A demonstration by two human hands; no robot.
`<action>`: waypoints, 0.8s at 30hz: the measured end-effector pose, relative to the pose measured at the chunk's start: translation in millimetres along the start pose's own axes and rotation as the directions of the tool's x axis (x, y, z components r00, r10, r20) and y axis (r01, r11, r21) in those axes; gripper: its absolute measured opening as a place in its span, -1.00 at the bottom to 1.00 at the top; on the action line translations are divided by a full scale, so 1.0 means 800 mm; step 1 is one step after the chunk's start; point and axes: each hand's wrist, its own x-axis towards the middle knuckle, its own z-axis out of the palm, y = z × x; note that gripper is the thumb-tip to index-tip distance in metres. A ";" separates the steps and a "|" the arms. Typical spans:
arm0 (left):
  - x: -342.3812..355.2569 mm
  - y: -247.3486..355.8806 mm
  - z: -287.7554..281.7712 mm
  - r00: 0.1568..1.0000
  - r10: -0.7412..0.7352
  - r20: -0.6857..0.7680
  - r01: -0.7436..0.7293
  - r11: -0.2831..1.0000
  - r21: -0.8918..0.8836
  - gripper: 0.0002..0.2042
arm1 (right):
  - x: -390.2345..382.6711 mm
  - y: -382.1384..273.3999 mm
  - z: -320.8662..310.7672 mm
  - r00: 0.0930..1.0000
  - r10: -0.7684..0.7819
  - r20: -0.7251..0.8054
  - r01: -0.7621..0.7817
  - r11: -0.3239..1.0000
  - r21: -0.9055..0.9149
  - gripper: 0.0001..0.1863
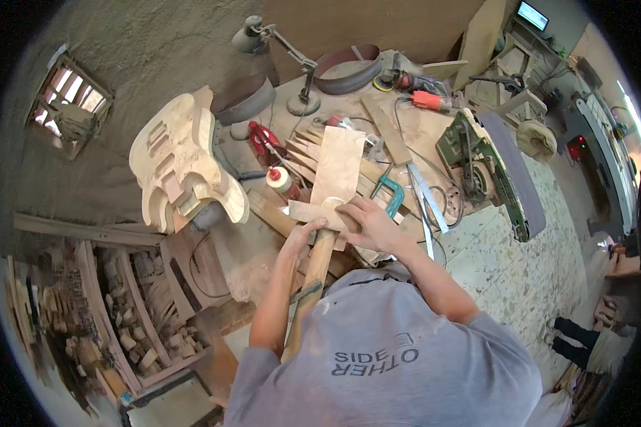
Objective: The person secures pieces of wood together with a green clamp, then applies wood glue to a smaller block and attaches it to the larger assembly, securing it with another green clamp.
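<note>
My left hand (300,242) and my right hand (367,224) grip a short, flat tan piece (310,213), held crosswise over a long narrow wooden length (318,267) that runs down toward my body. My left fingers are closed at its near left part; my right fingers curl over its right part. Beyond them lies a pale rectangular board (342,156). A white glue bottle with red cap (281,181) stands left of it, and a teal C-clamp (392,192) lies to the right. What is under my fingers is partly hidden.
Stacked guitar bodies (174,149) sit back left. A red tool (260,142), lamp (303,103), sanding belts (345,75), power tool (427,99) and metal ruler (424,196) surround the work. A green belt sander (470,164) is at right; another person's legs (577,334) show lower right.
</note>
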 end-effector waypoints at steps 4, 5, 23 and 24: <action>0.001 -0.001 -0.003 0.999 0.049 -0.002 -0.049 0.998 -0.037 -0.35 | -0.007 0.051 -0.005 0.936 0.328 -0.125 -0.283 0.916 0.284 -0.55; 0.000 0.000 -0.003 0.999 0.041 0.002 -0.041 0.999 -0.031 -0.35 | -0.013 0.084 0.000 0.832 0.523 -0.188 -0.420 0.813 0.402 -0.57; -0.024 0.014 0.026 0.998 0.052 -0.034 -0.051 0.997 0.054 -0.27 | 0.027 0.297 -0.021 0.782 0.408 0.471 0.077 0.686 -0.723 -0.60; -0.032 0.024 0.043 0.997 0.003 -0.077 0.000 0.999 0.035 -0.30 | 0.010 0.295 -0.038 0.798 0.333 0.501 0.132 0.716 -0.686 -0.64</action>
